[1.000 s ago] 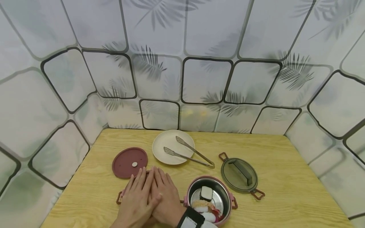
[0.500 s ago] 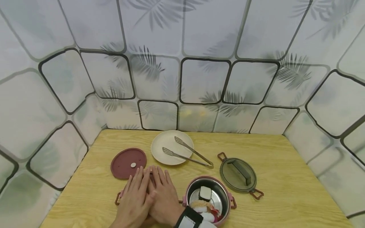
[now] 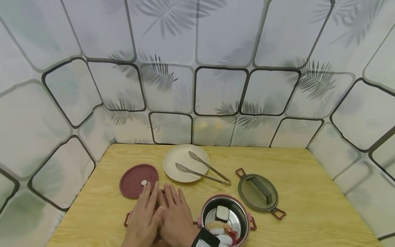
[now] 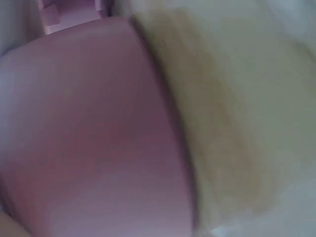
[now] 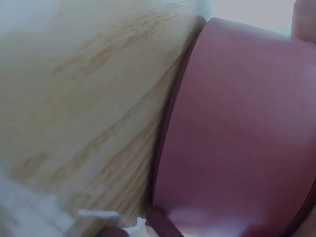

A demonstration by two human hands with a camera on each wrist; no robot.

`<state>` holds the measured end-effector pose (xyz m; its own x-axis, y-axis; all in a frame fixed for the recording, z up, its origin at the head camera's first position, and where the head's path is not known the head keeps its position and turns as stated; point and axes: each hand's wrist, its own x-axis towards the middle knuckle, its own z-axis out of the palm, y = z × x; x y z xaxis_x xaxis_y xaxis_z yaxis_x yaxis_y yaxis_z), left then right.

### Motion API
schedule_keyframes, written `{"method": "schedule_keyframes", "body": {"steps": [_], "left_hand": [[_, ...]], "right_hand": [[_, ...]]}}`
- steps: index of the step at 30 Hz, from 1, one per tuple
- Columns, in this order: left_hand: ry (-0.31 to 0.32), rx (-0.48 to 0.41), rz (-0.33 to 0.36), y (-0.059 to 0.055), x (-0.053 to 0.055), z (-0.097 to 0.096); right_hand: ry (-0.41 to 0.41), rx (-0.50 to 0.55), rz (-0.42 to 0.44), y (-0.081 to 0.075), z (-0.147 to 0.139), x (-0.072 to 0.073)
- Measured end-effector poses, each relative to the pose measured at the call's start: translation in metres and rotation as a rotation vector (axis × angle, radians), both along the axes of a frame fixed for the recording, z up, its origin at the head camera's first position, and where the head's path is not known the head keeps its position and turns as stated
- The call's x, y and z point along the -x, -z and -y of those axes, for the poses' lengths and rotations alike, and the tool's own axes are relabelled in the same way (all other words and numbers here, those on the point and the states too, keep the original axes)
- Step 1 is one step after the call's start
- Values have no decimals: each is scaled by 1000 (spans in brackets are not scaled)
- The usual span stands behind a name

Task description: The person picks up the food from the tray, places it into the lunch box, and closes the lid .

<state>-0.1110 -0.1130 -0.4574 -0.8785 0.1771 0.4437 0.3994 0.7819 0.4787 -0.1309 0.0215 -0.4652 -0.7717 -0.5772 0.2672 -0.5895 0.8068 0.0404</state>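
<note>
My left hand (image 3: 142,216) and right hand (image 3: 178,218) lie side by side, fingers straight, over a pink pot. They cover most of that pot in the head view. Its smooth side (image 4: 98,133) fills much of the left wrist view, and a brown loop handle (image 3: 127,219) shows beside my left hand. Right of my hands stands a second pink pot (image 3: 245,214) with a steel inside. It holds a white block with a dark band (image 3: 222,213) and several sushi-like pieces, one of them tan (image 3: 215,224).
A maroon lid (image 3: 132,181) with a silver knob lies behind my left hand. Metal tongs (image 3: 213,168) rest partly across a white plate (image 3: 172,168) at the back. A grey-green lid (image 3: 250,195) with brown loop handles lies at right on the wooden table (image 3: 314,206).
The fingertips of my two hands have moved slightly apart. The head view has tilted a little, so everything sits somewhat lower. The pots, lids, plate and tongs stay in place.
</note>
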Motion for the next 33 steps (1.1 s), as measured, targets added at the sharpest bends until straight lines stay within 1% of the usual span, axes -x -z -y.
{"method": "schedule_keyframes", "body": {"steps": [1,3,5,6,7,9,12,14,16,18,20,24,29,33], "left_hand": [[14,-39,25,-2,1,2],[40,-119,99,-10,2,7],[55,-169,167,-20,6,15],[51,-177,201,-25,9,20],[47,-176,218,-30,13,26],[22,-142,239,-38,25,41],[-29,-58,263,-42,48,65],[-55,8,293,-39,64,79],[-70,66,324,-33,77,91],[-83,110,368,-26,88,99],[-93,138,425,-18,94,104],[-106,157,493,-5,102,104],[-96,191,473,6,107,99],[-100,226,459,11,110,96]], "right_hand": [[2,17,8,0,0,0],[8,45,22,-1,2,-1],[17,55,18,-1,2,-1],[19,56,27,-1,3,-1],[20,61,29,-1,3,-1],[21,72,27,0,2,-1],[19,83,39,1,1,0],[21,82,46,1,0,0],[22,76,54,2,-1,1],[20,66,64,3,-2,0],[18,58,63,3,-2,0],[23,45,37,4,-2,-1],[23,42,39,2,-1,-1],[9,54,55,1,-3,1]]}}
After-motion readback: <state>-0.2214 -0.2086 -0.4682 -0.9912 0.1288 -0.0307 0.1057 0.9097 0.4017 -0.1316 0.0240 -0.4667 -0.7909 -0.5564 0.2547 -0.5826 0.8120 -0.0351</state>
